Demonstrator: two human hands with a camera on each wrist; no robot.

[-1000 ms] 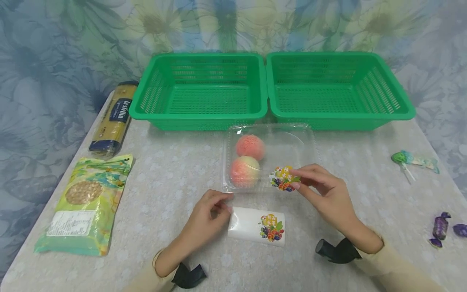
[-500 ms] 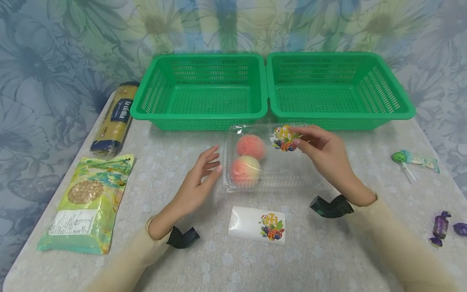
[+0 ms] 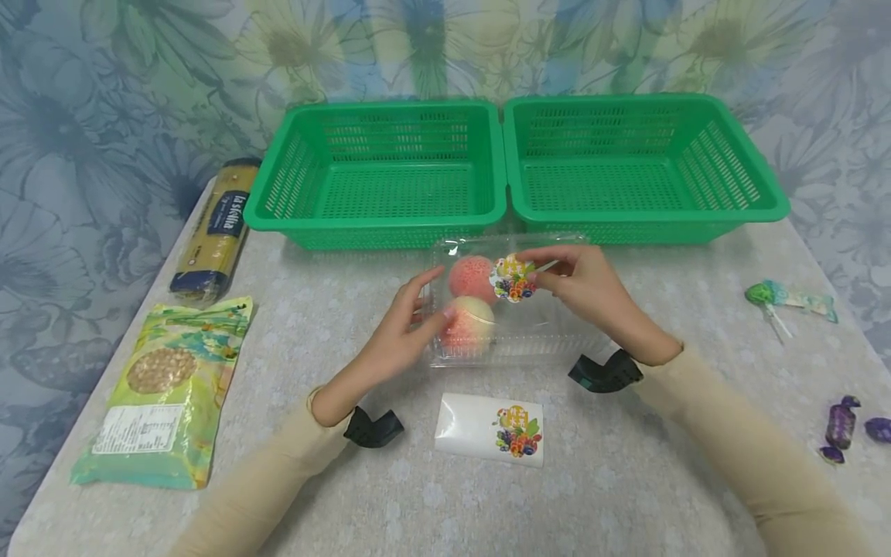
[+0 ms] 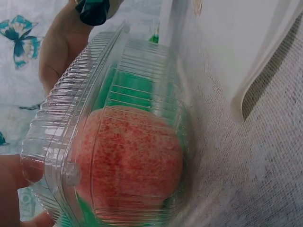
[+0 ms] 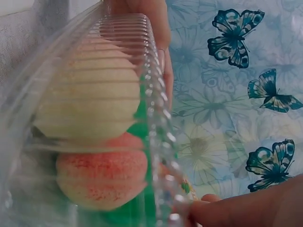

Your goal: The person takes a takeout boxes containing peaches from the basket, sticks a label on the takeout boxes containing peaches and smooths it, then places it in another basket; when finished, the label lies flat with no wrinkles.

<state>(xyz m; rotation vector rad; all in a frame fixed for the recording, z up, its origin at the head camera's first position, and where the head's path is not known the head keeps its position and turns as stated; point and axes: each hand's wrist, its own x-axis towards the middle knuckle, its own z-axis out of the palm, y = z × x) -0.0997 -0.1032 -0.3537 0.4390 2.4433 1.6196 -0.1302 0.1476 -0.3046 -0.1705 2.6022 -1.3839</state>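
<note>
A clear plastic clamshell box [image 3: 536,346] stands lidded in front of the baskets, with two peaches inside at its left end. The pink peach [image 3: 469,277] lies behind the paler one [image 3: 473,319]. Between thumb and fingers my right hand [image 3: 590,288] pinches a round fruit sticker [image 3: 512,280], held over the lid beside the pink peach. My left hand [image 3: 397,334] rests on the box's left end, its fingers extended and the thumb on the lid [image 4: 52,142]. Nearer me lies a white backing sheet [image 3: 468,424] bearing another fruit sticker [image 3: 519,433].
Two green baskets [image 3: 376,223] [image 3: 647,216] stand side by side at the back. Pasta [image 3: 216,228] and a green-yellow food bag [image 3: 163,394] lie on the left. On the right are a lollipop [image 3: 760,294] and purple-wrapped candies [image 3: 841,427].
My right hand has carried the sticker from the box's front over its lid, then leftward toward the peaches. My left hand has left the backing sheet and moved onto the box's left end.
</note>
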